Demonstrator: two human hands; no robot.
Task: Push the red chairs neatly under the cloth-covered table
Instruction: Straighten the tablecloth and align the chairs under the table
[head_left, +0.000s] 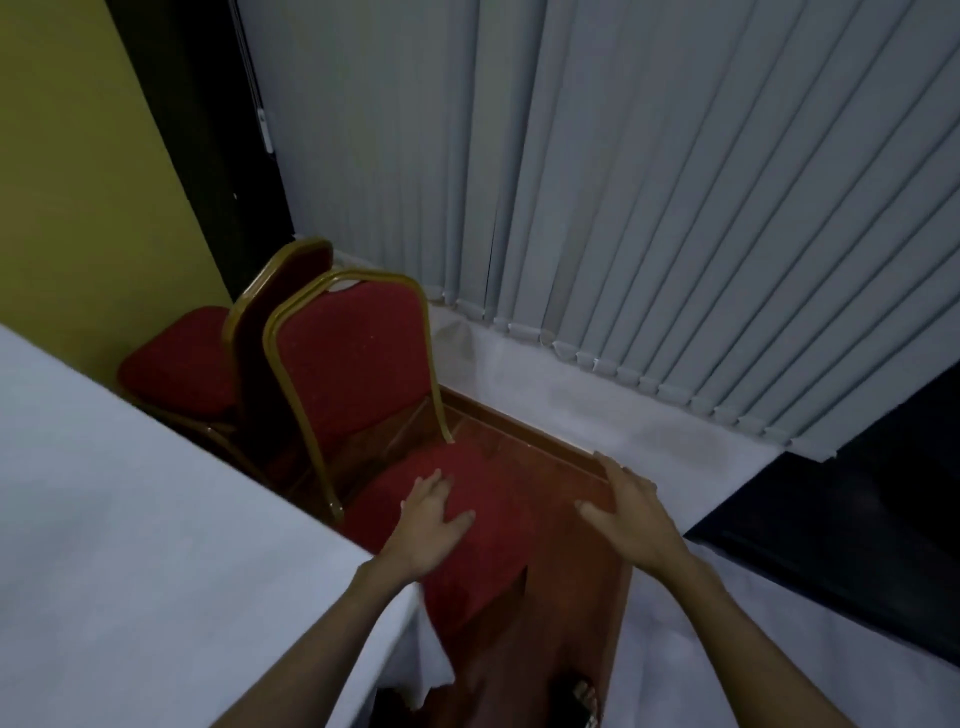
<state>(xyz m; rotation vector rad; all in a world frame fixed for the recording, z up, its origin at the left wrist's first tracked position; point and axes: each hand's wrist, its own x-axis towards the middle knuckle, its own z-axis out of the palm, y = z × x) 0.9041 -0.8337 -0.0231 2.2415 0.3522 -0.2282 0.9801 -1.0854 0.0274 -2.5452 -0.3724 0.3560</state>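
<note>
No readable text, labels or numbers anywhere.

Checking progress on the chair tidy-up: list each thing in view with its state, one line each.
Near red chair: seat out from the table, not tucked.
Far red chair: seat still exposed beside the table.
Cloth-covered table: cloth draped over the edge.
Left hand: flat on the near seat.
Right hand: open, holding nothing.
Vertical blinds: closed.

2 red chairs: nearer chair (353, 364) & farther chair (182, 364). 1 cloth-covered bench (130, 519). 2 hands: left hand (426, 525), right hand (631, 512); 1 set of vertical blinds (623, 182).
</note>
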